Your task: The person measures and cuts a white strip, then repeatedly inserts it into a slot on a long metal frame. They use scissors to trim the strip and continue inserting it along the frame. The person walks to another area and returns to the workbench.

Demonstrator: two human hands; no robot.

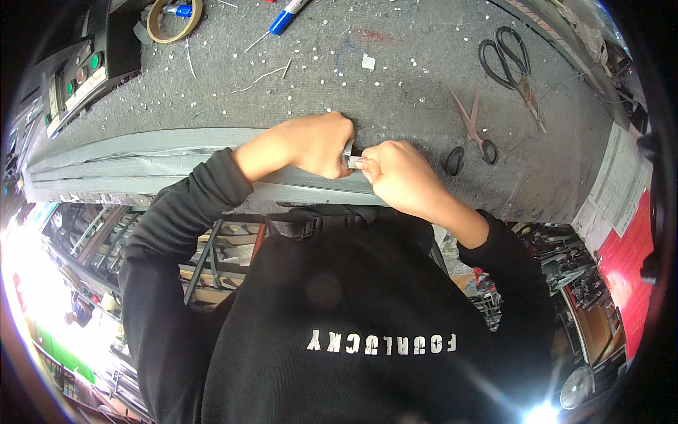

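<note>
1. Counter [318, 99]: grey fabric top, under and ahead of both hands, littered with white specks.
2. Grey strips [127, 159]: long bundle along the near edge, under the left hand [318, 145], running well out to its left. Handling, my read: left hand steadies, right does the fine work. Keep edges flush, elbows off the bundle, pull even so nothing twists.
3. Sweatshirt [367, 283]: black, behind both hands. One line of white block capitals across the chest, upside down from this view.
4. Red sheet [628, 265], well right of right hand [404, 177]; printed paper [613, 177] just beyond it, text too small to read.
5. Control box [83, 74]: far left of left hand, green and red buttons, pale label, illegible.
6. Hands: left is a curled fist, contents hidden; right pinches thumb to finger on the pale piece.
7. Two black-handled scissors, right of right hand: near pair [474, 131], far pair [522, 81] further out.
8. Tape roll [168, 39]: far ahead-left of left hand.
9. Pale piece [352, 162]: between the hands, at the right fingertips.
</note>
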